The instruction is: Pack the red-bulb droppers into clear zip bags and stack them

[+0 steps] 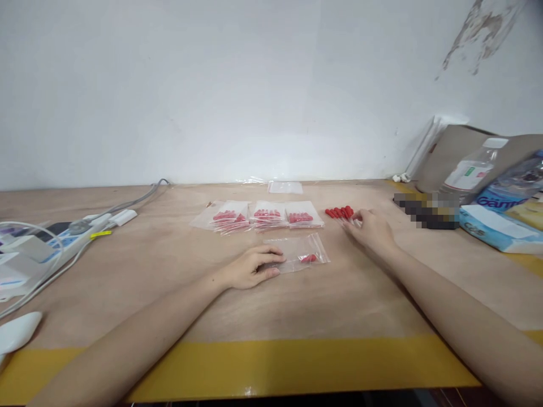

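My left hand [254,267] lies on the table with thumb and fingers at the left end of a clear zip bag [292,247], holding it. Inside that bag, near its right end, is a small red piece [309,258]. My right hand [370,229] is at the right end of a row of small red-headed pieces [339,212] with thin pale stems. Its fingertips are drawn together there; what they hold, if anything, is too small to make out. Behind the open bag lie three groups of filled clear bags [268,215] with red pieces inside, overlapping in stacks.
A flat clear bag [285,187] lies by the wall. At left are a power strip [70,240] with cables and a white object [19,332]. At right stand plastic bottles [469,172], a tissue pack [500,229] and a dark blurred object [428,213]. Yellow tape [254,367] edges the table.
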{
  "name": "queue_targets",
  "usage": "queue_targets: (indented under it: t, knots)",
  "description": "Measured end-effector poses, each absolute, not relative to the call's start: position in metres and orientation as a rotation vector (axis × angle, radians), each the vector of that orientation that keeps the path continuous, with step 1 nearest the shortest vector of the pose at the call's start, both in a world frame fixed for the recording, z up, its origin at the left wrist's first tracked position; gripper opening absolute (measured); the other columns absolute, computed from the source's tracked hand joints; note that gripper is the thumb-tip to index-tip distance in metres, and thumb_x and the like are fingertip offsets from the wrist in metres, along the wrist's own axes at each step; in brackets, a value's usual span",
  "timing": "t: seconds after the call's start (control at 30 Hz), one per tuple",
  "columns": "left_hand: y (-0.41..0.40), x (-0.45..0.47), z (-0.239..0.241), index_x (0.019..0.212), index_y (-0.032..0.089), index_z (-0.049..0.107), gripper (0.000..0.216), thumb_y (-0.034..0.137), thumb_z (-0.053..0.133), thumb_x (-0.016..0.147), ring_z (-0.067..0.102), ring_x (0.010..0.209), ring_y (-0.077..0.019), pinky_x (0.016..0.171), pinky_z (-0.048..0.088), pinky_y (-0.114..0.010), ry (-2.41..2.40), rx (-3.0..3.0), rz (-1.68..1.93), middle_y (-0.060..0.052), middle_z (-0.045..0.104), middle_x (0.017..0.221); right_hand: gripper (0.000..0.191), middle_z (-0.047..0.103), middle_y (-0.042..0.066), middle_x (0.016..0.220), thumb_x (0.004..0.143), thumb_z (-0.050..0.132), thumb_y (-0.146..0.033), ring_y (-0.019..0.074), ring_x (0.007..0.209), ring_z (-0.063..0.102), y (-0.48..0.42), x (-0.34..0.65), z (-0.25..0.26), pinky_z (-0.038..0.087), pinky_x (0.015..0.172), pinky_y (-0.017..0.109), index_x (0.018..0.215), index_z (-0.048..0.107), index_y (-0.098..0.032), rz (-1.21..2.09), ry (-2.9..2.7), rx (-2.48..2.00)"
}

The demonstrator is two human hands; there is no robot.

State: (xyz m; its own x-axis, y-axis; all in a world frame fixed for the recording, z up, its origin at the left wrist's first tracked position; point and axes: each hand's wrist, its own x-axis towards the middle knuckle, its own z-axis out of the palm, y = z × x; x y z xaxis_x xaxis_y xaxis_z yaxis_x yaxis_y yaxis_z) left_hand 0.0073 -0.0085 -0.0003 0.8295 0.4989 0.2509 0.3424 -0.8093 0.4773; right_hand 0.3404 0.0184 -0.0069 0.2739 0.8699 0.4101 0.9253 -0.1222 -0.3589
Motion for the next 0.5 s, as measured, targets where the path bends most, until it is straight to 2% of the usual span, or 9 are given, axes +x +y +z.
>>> queue_targets:
  t: [0.1,0.27,0.37,0.5]
  knots:
    - [-0.009,0.007,0.0,0.119,0.02,0.055,0.033,0.03,0.048,0.088,0.051,0.109,-0.0196,0.092,0.043,-0.033,0.625,2.593,0.523,-0.009,0.052,0.121,0.039,0.063,0.013,0.086,0.07,0.057,-0.045,0.0243,0.08,0.059,0.028,0.349,-0.011,0.041,0.063,0.03,0.094,0.06,-0.014,-0.01,-1.586,-2.105]
    - [-0.009,0.008,0.001,0.118,0.02,0.055,0.033,0.031,0.049,0.088,0.051,0.109,-0.0202,0.093,0.042,-0.033,0.632,2.596,0.528,-0.009,0.052,0.12,0.033,0.066,0.009,0.081,0.071,0.058,-0.038,0.0203,0.077,0.06,0.039,0.346,-0.02,0.042,0.065,0.028,0.094,0.061,-0.014,0.144,-1.609,-1.998]
    - [-0.009,0.008,0.002,0.118,0.019,0.056,0.033,0.03,0.049,0.088,0.051,0.109,-0.0199,0.093,0.042,-0.033,0.632,2.602,0.522,-0.009,0.053,0.12,0.029,0.066,0.007,0.076,0.07,0.058,-0.038,0.0194,0.074,0.061,0.042,0.34,-0.023,0.043,0.065,0.028,0.087,0.063,-0.015,0.236,-1.606,-1.943]
    - [-0.009,0.008,0.001,0.118,0.019,0.055,0.033,0.03,0.049,0.088,0.051,0.109,-0.0195,0.093,0.042,-0.033,0.632,2.603,0.523,-0.009,0.052,0.12,0.02,0.064,0.005,0.066,0.068,0.058,-0.031,0.0181,0.065,0.06,0.042,0.336,-0.022,0.044,0.059,0.028,0.08,0.062,-0.016,0.353,-1.467,-1.864]
